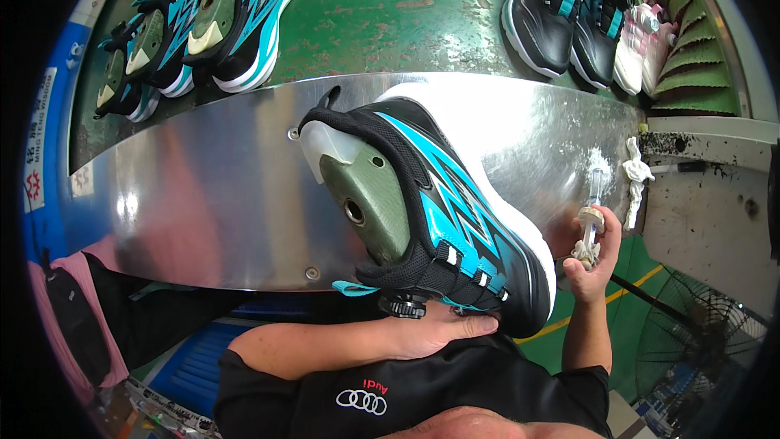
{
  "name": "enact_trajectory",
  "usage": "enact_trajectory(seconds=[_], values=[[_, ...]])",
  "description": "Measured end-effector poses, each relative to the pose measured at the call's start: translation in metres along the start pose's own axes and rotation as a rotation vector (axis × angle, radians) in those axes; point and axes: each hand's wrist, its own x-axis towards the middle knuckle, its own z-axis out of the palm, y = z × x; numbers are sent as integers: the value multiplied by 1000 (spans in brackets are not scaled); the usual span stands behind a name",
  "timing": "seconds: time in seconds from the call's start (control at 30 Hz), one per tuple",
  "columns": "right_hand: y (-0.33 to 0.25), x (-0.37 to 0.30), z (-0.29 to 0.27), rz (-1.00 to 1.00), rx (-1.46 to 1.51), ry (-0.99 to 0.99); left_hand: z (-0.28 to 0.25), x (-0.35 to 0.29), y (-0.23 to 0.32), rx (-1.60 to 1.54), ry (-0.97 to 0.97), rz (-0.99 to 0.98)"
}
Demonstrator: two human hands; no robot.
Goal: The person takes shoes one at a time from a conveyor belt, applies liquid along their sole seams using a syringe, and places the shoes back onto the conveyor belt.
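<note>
A black and teal sneaker (479,219) with a white sole is tilted on its side above the metal shelf, a green shoe last (366,203) still filling its opening. My left hand (443,329) grips it from below near the toe, thumb along the upper; most of the fingers are hidden behind the shoe. Off to the right, my right hand (597,252) is closed around a clear syringe (591,223) crusted with whitish residue. The syringe's tip points away from me over the shelf, apart from the shoe.
Beyond the steel shelf (203,211) runs a green conveyor (398,16). Several similar sneakers on lasts (236,24) stand at its left, black ones (544,16) and pinkish-white shoes (642,49) at its right. A white-crusted knotted piece (636,171) and a fan (691,333) are at the right.
</note>
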Motion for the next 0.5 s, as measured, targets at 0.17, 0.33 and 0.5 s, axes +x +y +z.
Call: enact_trajectory(seconds=[0.17,0.33,0.5], values=[[-3,1,0,-41,-25,-15,3,0,4,-37,19,85],[-8,0,3,-83,35,-2,-1,-1,-16,-91,10,56],[-9,0,5,-77,61,-8,-2,-20,-23,-230,139,109]])
